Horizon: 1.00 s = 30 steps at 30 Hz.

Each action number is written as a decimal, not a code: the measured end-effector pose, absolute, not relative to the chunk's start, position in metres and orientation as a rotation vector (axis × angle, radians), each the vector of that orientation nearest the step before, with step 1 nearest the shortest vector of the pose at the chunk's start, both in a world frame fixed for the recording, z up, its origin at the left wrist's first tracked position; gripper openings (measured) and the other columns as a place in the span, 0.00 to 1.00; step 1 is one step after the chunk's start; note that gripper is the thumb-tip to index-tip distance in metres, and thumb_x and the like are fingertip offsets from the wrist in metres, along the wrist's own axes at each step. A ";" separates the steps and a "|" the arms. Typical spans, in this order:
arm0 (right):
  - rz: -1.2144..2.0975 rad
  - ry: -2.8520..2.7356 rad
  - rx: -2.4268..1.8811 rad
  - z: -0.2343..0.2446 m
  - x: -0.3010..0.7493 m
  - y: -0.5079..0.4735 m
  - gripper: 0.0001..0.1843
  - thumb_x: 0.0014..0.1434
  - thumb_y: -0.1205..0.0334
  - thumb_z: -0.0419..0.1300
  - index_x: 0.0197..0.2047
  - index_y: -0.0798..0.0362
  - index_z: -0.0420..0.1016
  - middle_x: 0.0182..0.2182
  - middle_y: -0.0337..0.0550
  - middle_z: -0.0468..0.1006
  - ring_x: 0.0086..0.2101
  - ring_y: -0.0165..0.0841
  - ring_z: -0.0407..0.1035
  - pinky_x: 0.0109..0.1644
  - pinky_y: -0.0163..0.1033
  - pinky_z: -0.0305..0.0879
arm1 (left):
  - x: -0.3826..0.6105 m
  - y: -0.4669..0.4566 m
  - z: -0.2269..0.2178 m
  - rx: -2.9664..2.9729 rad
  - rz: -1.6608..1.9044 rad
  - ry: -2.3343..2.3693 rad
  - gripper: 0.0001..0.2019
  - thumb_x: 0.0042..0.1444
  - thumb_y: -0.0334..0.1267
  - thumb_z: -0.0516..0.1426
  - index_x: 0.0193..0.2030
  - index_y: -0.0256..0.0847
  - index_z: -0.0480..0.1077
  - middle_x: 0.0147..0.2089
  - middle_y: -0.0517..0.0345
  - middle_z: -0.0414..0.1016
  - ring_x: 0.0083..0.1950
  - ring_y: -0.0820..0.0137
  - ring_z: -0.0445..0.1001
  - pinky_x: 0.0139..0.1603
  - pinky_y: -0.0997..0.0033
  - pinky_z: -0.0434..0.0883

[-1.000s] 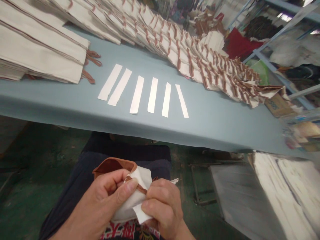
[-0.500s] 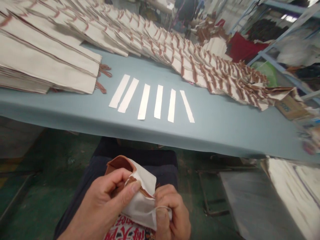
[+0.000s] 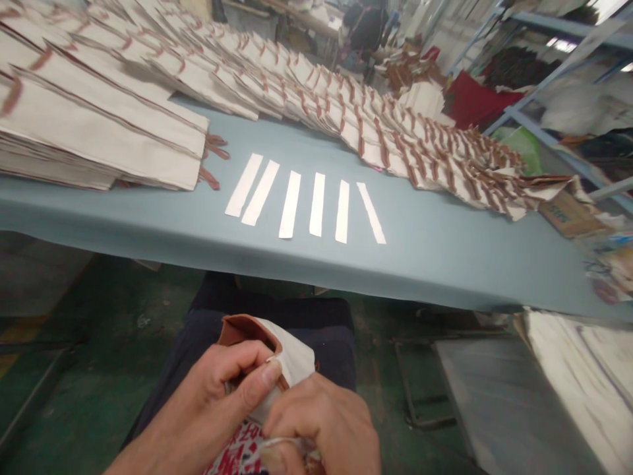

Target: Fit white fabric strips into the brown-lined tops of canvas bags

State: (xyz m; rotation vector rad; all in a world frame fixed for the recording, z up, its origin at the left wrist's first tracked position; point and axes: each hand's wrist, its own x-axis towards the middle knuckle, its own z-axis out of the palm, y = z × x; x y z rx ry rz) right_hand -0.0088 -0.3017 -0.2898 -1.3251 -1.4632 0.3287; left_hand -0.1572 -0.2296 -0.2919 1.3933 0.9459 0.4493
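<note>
Over my lap, my left hand (image 3: 217,396) pinches a small white cloth bag with a brown rim (image 3: 277,349), thumb pressed on its edge. My right hand (image 3: 321,425) is closed low on the same bag, fingers curled around a thin white string and the cloth. The lower part of the bag is hidden behind both hands. Several white strips (image 3: 306,204) lie side by side on the blue-grey table (image 3: 445,257) in front of me, untouched.
A stack of cream bags with brown handles (image 3: 99,132) sits at the table's left. A long overlapping row of similar bags (image 3: 376,125) runs along the far side. Shelving (image 3: 558,99) stands at the right, more white stacks (image 3: 583,389) lower right.
My right hand has shifted up and over the bag, now covering its lower part. The view has tilted slightly, so the table and strips sit a little lower.
</note>
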 end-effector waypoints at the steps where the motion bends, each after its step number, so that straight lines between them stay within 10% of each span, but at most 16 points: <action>1: 0.313 -1.471 -1.355 -0.290 -0.011 -0.299 0.20 0.80 0.57 0.54 0.32 0.47 0.67 0.21 0.31 0.76 0.21 0.28 0.71 0.31 0.37 0.61 | -0.157 -0.231 -0.291 1.400 0.460 0.958 0.25 0.75 0.54 0.55 0.29 0.42 0.72 0.28 0.64 0.69 0.30 0.71 0.66 0.31 0.74 0.63; 6: 0.371 -1.566 -1.468 -0.298 -0.005 -0.299 0.20 0.80 0.54 0.54 0.34 0.48 0.71 0.23 0.34 0.76 0.22 0.29 0.70 0.31 0.38 0.60 | -0.150 -0.244 -0.299 1.409 0.593 1.051 0.26 0.75 0.54 0.52 0.26 0.43 0.61 0.26 0.66 0.61 0.28 0.72 0.59 0.30 0.72 0.60; 17: 0.786 -1.278 -1.742 -0.304 0.012 -0.326 0.25 0.78 0.43 0.57 0.32 0.48 0.76 0.24 0.36 0.77 0.23 0.31 0.67 0.27 0.34 0.62 | -0.151 -0.246 -0.318 1.037 0.459 0.913 0.32 0.71 0.68 0.55 0.32 0.39 0.74 0.29 0.64 0.64 0.30 0.71 0.58 0.29 0.73 0.57; 30: 0.706 -1.421 -1.727 -0.296 0.022 -0.300 0.13 0.73 0.57 0.61 0.36 0.49 0.81 0.27 0.35 0.79 0.27 0.31 0.72 0.33 0.35 0.63 | -0.150 -0.228 -0.315 0.791 0.397 0.826 0.34 0.61 0.73 0.64 0.34 0.37 0.73 0.29 0.62 0.66 0.29 0.72 0.58 0.30 0.75 0.57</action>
